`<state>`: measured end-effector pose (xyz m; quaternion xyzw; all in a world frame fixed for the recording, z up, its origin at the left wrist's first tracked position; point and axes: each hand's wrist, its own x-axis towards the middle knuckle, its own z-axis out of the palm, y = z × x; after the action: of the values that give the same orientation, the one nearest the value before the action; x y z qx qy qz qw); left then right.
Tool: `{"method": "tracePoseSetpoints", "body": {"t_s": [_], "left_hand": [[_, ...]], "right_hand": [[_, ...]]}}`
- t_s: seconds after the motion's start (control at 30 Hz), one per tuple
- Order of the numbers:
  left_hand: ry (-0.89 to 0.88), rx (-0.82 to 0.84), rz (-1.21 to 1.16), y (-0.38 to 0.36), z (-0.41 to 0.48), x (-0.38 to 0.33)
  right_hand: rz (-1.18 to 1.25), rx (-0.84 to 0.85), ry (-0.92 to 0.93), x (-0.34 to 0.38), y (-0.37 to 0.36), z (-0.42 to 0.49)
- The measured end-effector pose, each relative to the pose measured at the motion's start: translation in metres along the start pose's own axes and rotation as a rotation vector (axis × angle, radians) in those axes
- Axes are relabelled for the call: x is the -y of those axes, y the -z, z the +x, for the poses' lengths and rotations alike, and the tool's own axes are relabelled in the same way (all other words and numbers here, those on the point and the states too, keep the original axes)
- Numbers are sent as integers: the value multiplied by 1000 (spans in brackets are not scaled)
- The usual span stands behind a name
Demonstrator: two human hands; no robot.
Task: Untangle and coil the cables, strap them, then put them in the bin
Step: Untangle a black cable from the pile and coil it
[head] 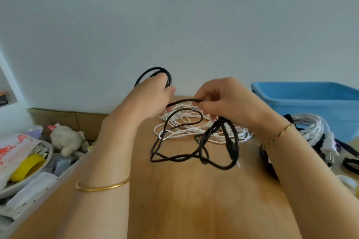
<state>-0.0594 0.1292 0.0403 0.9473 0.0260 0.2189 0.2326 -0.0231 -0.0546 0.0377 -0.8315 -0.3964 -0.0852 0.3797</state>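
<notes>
In the middle of the frame, the left hand (153,93) is curled round a few coiled loops of the black cable (183,100), which rise above its knuckles. The right hand (223,99), just beside it, pinches a short stretch of the same cable between thumb and fingertips. The rest of the black cable hangs from the right hand and sprawls in loose, crossed loops on the wooden table (194,209), lying over a tangled white cable (180,134) behind it. At the right edge of the frame stands a blue plastic bin (310,103), with a bundled white braided cable (314,128) in front of it. At lower left, off the table's edge, lie a white plush toy (66,139) and a yellow tape roll (27,167)
</notes>
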Motion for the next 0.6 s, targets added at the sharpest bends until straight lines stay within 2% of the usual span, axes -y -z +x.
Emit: {"method": "tracePoseSetpoints", "body": {"t_s": [0.07, 0.13, 0.17, 0.23, 0.3, 0.4, 0.5, 0.6], "left_hand": [[-6, 226, -214, 12, -10, -10], [-44, 379, -197, 19, -20, -17], [-63, 389, -134, 19, -21, -18], [-68, 304, -44, 16, -18, -17], [-46, 192, -78, 12, -15, -16], [-30, -44, -123, 8, -10, -15], [-17, -331, -176, 7, -4, -11], [6, -503, -233, 8, -3, -10]], "right_hand": [[-31, -133, 84, -6, 1, 1], [-80, -221, 146, -11, -1, 2], [-119, -240, 157, -14, -3, 3], [-161, -196, 116, -18, -6, 4], [-141, -69, 19, -22, -8, 4], [10, 18, -61, -26, -6, 0], [213, 23, -96, -25, -4, 1], [380, -52, -248, -30, -7, 3]]}}
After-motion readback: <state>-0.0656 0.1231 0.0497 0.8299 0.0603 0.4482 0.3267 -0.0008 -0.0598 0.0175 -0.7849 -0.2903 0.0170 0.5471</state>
